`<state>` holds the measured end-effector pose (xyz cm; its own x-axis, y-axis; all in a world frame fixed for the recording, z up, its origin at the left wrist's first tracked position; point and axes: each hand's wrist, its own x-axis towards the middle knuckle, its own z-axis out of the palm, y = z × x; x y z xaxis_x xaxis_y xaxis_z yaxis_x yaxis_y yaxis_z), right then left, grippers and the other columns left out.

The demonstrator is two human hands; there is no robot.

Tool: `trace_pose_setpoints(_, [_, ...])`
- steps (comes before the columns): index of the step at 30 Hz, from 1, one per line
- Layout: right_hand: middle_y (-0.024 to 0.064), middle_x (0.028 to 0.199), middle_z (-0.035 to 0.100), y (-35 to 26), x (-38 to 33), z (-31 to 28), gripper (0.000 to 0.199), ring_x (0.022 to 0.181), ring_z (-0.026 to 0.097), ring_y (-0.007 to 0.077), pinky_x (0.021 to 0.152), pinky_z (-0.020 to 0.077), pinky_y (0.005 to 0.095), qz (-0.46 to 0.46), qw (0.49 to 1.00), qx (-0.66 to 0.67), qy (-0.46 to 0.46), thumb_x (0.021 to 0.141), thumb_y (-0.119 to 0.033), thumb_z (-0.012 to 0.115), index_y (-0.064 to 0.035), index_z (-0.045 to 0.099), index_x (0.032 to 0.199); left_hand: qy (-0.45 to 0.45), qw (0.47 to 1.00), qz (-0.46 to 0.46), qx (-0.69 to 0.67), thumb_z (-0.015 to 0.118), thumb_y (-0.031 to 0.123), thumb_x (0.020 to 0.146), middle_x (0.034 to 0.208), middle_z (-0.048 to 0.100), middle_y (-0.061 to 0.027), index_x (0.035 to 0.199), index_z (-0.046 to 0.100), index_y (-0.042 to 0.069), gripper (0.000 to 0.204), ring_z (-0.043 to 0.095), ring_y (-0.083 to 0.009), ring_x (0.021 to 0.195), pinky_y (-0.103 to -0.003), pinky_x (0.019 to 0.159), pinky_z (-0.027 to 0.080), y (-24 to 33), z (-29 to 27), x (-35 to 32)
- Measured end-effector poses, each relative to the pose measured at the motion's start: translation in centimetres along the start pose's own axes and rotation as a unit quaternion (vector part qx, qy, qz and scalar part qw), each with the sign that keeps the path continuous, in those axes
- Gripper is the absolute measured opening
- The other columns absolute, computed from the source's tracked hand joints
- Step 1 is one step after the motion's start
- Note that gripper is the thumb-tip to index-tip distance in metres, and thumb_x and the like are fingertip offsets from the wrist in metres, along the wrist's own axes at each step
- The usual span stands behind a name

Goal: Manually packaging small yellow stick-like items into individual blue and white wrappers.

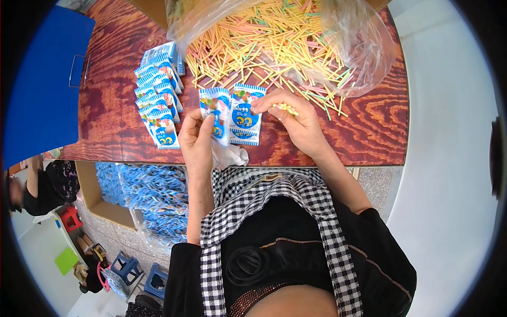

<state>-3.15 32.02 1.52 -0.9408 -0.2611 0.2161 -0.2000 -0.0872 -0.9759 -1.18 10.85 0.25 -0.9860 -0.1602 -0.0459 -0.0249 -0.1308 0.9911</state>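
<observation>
My left hand (197, 138) pinches a small blue-and-white packet (221, 127) between thumb and fingers, held upright above the table. Just right of it, another blue-and-white packet (245, 117) lies on the table with the end of one more showing under its lower edge. My right hand (298, 124) is curled around a bundle of thin pale-yellow sticks (285, 109), whose ends peek out by the thumb. Its index fingertip reaches the upper right of the lying packet. A crumpled white cloth or tissue (232, 156) sits at the table's near edge, beside my left wrist.
Beyond my hands, a loose heap of yellow, pink and green sticks (253, 47) spills from a clear plastic bag (364, 63). Overlapping packets (161, 100) form a row at left. Below stands a carton (100, 203) of bagged blue packets. Another person (47, 185) is at far left.
</observation>
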Motion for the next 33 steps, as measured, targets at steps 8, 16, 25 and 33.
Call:
trace_pose_setpoints(8, [0.0108,0.097,0.064,0.7,-0.2,0.2,0.014,0.096,0.061,0.0208,0.087,0.0473,0.0309,0.006,1.000,0.009,0.008,0.089,0.004,0.050,0.0020,0.061,0.097,-0.184,0.959,0.143,0.158,0.057,-0.006,0.081,0.117,0.060,-0.0165,0.097,0.054,0.001,0.018,0.055,-0.0289,0.114,-0.042,0.098,0.041,6.9,2.2,-1.7])
trace_pose_setpoints(16, [0.0091,0.096,0.063,-0.4,-0.3,0.3,0.012,0.093,0.060,0.0167,0.084,0.0476,0.0288,0.064,0.995,0.071,0.028,0.092,-0.002,0.052,0.0007,0.059,0.101,-0.294,0.851,0.292,0.324,0.058,0.005,0.084,0.142,0.041,-0.0197,0.100,0.054,0.002,0.017,0.035,-0.0350,0.135,-0.050,0.109,0.027,5.8,3.7,-1.0])
trace_pose_setpoints(25, [0.0146,0.103,0.066,0.0,0.7,-0.1,0.013,0.100,0.061,0.0195,0.092,0.0458,0.0325,0.010,0.972,0.226,0.067,0.095,-0.007,0.047,0.0004,0.057,0.100,-0.206,0.856,-0.230,-0.415,0.049,0.020,0.096,0.147,0.030,-0.0236,0.142,0.026,-0.004,0.057,0.029,-0.0348,0.138,-0.048,0.114,0.022,1.6,4.6,-1.5])
trace_pose_setpoints(33, [0.0158,0.105,0.065,0.2,0.4,1.1,0.015,0.116,0.055,0.0277,0.103,0.0377,0.0373,0.027,0.994,0.070,0.075,0.096,-0.006,0.044,0.0011,0.055,0.102,-0.195,0.820,-0.264,-0.468,0.049,0.017,0.095,0.145,0.029,-0.0280,0.137,0.028,-0.007,0.053,0.029,-0.0392,0.136,-0.051,0.115,0.022,1.5,4.7,-1.6])
